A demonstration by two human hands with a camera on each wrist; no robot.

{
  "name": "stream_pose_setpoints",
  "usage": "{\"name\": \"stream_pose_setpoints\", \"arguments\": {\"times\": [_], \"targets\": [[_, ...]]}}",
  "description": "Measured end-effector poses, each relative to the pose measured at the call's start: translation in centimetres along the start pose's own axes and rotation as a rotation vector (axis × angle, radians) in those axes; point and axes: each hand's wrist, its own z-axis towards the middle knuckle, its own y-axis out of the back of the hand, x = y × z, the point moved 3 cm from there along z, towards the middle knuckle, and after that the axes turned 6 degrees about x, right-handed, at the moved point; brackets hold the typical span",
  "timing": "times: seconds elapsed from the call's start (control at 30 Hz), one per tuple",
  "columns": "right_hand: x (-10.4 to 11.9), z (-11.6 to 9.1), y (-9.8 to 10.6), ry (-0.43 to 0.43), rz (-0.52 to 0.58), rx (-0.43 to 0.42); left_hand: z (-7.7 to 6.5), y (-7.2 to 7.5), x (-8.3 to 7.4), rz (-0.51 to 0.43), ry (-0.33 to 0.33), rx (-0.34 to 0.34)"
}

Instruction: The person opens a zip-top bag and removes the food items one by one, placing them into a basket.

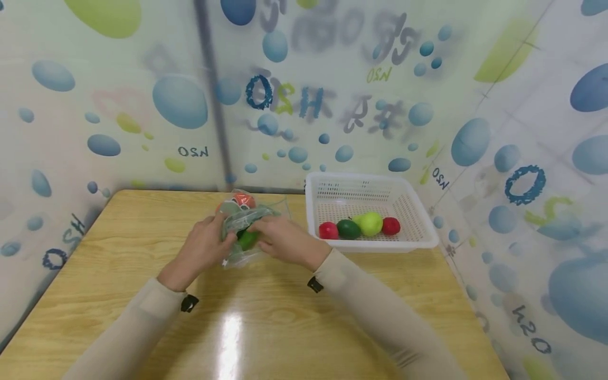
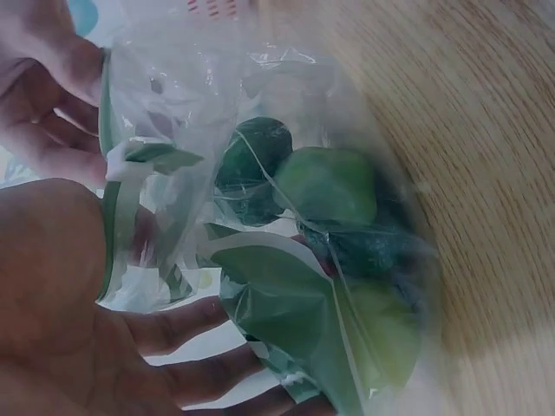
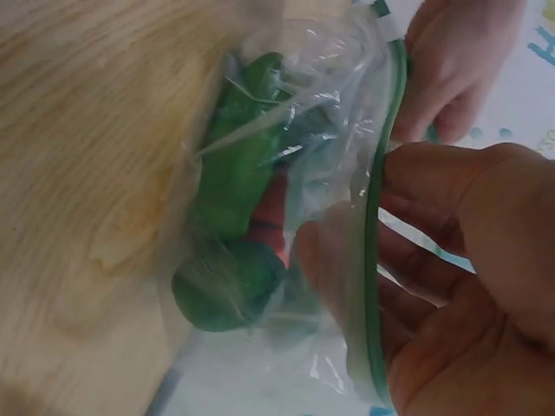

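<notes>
1. The work in hand looks to be handling a clear plastic bag [image 1: 254, 214] of produce at its mouth, which has a green edge [image 3: 374, 321]. Whether it is being filled, emptied or sealed cannot be told from this moment.
2. The bag rests near the far side of the wooden surface [image 1: 266, 327], left of the white basket [image 1: 380, 245] and apart from it.
3. The left hand [image 1: 201, 245] grasps the bag by one side of its mouth, the thumb towards the person, the other fingers spread along the printed side.
4. The right hand [image 1: 290, 240] grips the green edge between thumb and fingers; its fingertips show through the plastic.
5. Inside the bag lie a long green pepper [image 3: 238, 165], a rounded dark green piece [image 3: 227, 290] and something red [image 3: 270, 208]; the left wrist view also shows a yellow-green piece [image 2: 381, 334].
6. The basket holds a yellow-green pear [image 1: 370, 224], a dark green oval fruit [image 1: 349, 229] and a red fruit at either end of the row [image 1: 328, 230].
7. The next move probably calls for keeping both grips on the mouth, bringing its two sides level if it is to be closed, or drawing them apart if more must pass through.
8. Folds, glare and printing blur the contents, so their number and kinds are unsure. In the head view the hands cover much of the bag, and whether the orange-red thing [image 1: 244, 199] at its far end is inside is hard to make out.
</notes>
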Motion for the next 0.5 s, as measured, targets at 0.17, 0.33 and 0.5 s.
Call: {"name": "stream_pose_setpoints", "arguments": {"times": [0.17, 0.33, 0.5], "targets": [[0.0, 0.8, -1.3, -0.015, -0.041, 0.043, -0.1, 0.1, 0.1, -0.014, -0.003, 0.004], [0.1, 1.4, -2.5, -0.013, -0.078, 0.098, -0.1, 0.2, 0.1, -0.016, -0.007, 0.012], [0.1, 2.0, -3.5, 0.0, -0.112, 0.154, -0.1, 0.1, 0.1, -0.017, 0.001, 0.03]]}}
